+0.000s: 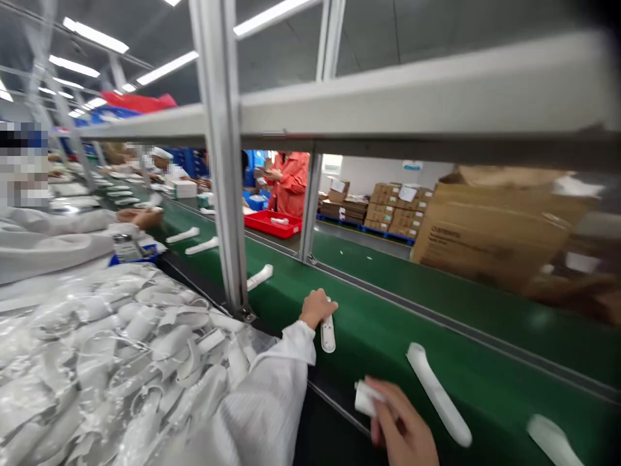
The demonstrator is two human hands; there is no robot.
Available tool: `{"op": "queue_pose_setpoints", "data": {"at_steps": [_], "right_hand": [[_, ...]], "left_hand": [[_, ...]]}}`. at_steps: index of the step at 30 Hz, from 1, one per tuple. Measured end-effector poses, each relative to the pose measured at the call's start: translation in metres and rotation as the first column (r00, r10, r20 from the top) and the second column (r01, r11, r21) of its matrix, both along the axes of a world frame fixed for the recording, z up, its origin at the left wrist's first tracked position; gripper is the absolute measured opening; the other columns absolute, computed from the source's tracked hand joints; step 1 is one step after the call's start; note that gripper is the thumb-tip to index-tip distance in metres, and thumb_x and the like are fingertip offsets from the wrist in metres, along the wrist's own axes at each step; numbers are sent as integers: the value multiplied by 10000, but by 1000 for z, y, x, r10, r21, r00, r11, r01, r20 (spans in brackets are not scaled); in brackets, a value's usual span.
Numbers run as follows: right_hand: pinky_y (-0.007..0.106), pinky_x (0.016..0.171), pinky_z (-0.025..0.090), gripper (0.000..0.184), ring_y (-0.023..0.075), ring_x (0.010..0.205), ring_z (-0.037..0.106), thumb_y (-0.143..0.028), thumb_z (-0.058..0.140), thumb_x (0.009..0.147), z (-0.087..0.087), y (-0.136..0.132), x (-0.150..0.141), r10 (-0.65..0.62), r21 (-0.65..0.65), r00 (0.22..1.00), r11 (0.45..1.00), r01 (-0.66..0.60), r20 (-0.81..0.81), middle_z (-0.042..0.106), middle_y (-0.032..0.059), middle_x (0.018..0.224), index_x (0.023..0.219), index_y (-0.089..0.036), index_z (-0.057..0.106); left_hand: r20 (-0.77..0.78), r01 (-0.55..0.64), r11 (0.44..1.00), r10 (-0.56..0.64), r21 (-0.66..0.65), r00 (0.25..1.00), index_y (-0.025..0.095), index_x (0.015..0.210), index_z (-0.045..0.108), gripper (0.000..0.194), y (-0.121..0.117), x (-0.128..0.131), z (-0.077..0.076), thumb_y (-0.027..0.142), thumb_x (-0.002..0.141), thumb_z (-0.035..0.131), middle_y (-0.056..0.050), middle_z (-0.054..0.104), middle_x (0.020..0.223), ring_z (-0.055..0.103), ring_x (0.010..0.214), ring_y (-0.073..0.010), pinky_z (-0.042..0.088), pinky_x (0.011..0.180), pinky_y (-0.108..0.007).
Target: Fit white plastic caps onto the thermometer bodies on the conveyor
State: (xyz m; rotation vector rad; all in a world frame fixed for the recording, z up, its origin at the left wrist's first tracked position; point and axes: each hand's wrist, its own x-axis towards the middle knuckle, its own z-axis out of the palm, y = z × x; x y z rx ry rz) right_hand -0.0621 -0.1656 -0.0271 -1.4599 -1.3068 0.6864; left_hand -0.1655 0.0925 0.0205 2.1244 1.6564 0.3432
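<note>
My left hand (316, 307) reaches out in a white sleeve onto the green conveyor belt (378, 323) and closes on the top of a white plastic part (328, 334) lying on the belt. My right hand (405, 427), at the bottom of the view, is wrapped round a short white plastic piece (365, 398) at the belt's near edge. A long white part (438, 393) lies on the belt just right of that hand, and another (553, 440) lies further right.
A heap of white parts in clear bags (111, 362) fills the bench at left. An aluminium post (226, 162) stands beside my left arm. More white parts (259, 276) ride the belt. A co-worker in white (58, 233) sits at left; a person in red (291, 184), a red tray (272, 223) and cardboard boxes (495, 226) lie beyond.
</note>
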Motion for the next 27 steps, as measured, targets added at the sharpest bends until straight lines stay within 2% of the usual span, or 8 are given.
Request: {"op": "queue_pose_setpoints", "data": {"at_steps": [3,6,10,14,18,23,25,27], "right_hand": [[336,660,567,417,231,855,665,-477,430,968,9,-5,10,-291,94,956,953,287,41,619,123,1266,1235,-267,673],[359,832,578,432,278,1150,605,-461,446,969,15,-2,16,-356,92,918,934,345,172,545,116,1390,1314,-269,622],[405,1050,481,437,276,1323,494,-366,372,1002,13,5,16,-296,74,874,954,290,385,489,104,1467,1366,-245,581],[413,1079,456,465,268,1315,510,-269,363,997,10,10,12,-166,-10,828,979,202,535,489,127,1471,1435,-188,497],[476,1136,371,460,290,1351,466,-188,399,980,15,10,19,-77,-111,783,977,183,618,491,130,1468,1427,-142,501],[619,1122,296,438,344,1421,341,-316,551,963,23,15,41,-28,-219,755,949,225,655,524,-6,1443,1398,-357,519],[647,1118,265,434,342,1428,329,-361,556,962,26,17,47,-28,-236,746,940,246,666,533,-29,1435,1391,-409,508],[626,1115,283,452,341,1420,345,-355,552,959,33,15,49,-50,-219,730,938,269,681,530,-7,1445,1407,-389,497]], "left_hand": [[48,163,979,-159,-119,986,185,985,601,288,-12,21,4,399,793,612,-79,715,873,682,651,-202,502,591,-272],[82,254,949,-243,-184,966,172,951,601,265,-25,40,7,363,769,630,-32,695,717,595,465,-143,434,454,-229],[123,289,941,-270,-177,955,155,851,621,208,-39,53,10,335,747,632,-17,645,589,570,435,-131,415,436,-207],[140,264,951,-243,-163,960,141,846,636,215,-47,58,9,336,757,613,-33,652,589,581,443,-140,416,440,-212],[108,255,962,-244,-101,964,142,911,651,263,-49,63,1,359,776,593,-45,678,636,602,467,-158,431,469,-230],[8,350,929,-353,117,935,165,799,674,222,-49,72,-9,368,773,588,-91,722,798,686,767,-226,480,650,-256],[30,399,910,-405,110,914,182,776,687,239,-49,73,-11,393,796,576,-77,725,811,682,810,-227,482,695,-259],[104,438,896,-443,69,890,211,825,710,305,-46,68,-9,461,848,536,-51,729,847,677,831,-213,485,729,-260]]}}
